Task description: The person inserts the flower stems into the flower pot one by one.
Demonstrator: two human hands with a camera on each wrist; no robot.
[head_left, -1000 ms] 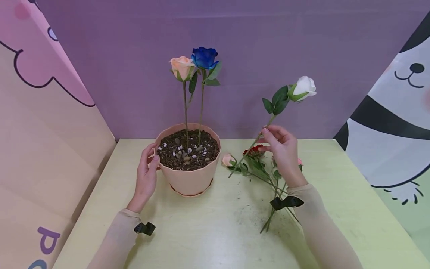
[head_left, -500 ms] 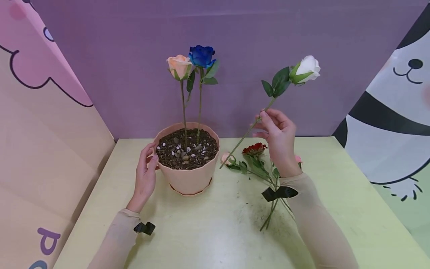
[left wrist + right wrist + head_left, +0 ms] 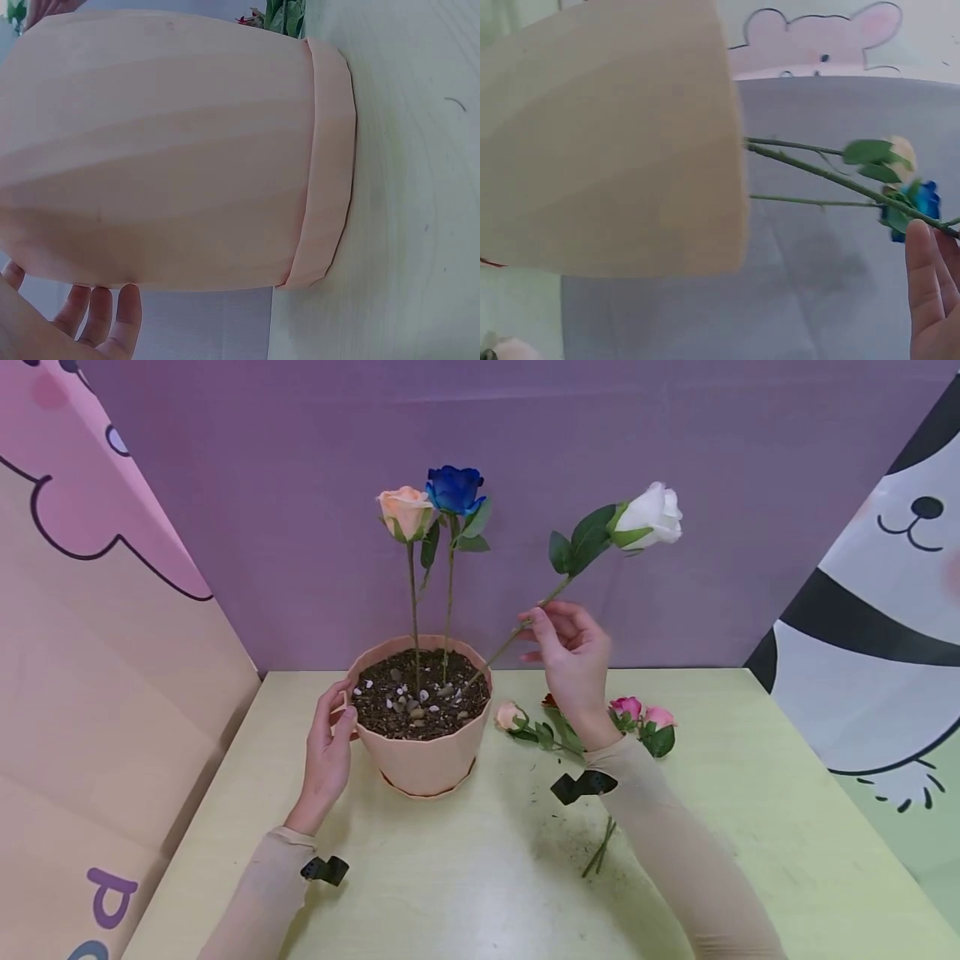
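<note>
A pink pot (image 3: 423, 766) filled with dark soil (image 3: 390, 710) stands left of centre on the table. My left hand (image 3: 327, 756) touches its left side, fingers spread along the wall in the left wrist view. A peach rose (image 3: 406, 513) and a blue rose (image 3: 455, 491) stand upright in the soil. My right hand (image 3: 576, 660) pinches the stem of a white rose (image 3: 649, 517), right of the pot. That stem slants down to the left, its lower end at the soil near the right rim; whether it enters the soil I cannot tell.
On the table right of the pot lie a pale pink rose (image 3: 509, 717), a magenta flower (image 3: 626, 707) and a pink rose (image 3: 660, 718). A dark red flower (image 3: 550, 701) is mostly behind my right hand. Soil crumbs dot the tabletop (image 3: 450, 877). A purple backdrop (image 3: 300, 527) rises behind.
My right hand has risen and moved left with the white rose, bringing its stem end from above the table to the soil inside the pot's right rim. My left hand stays at the pot.
</note>
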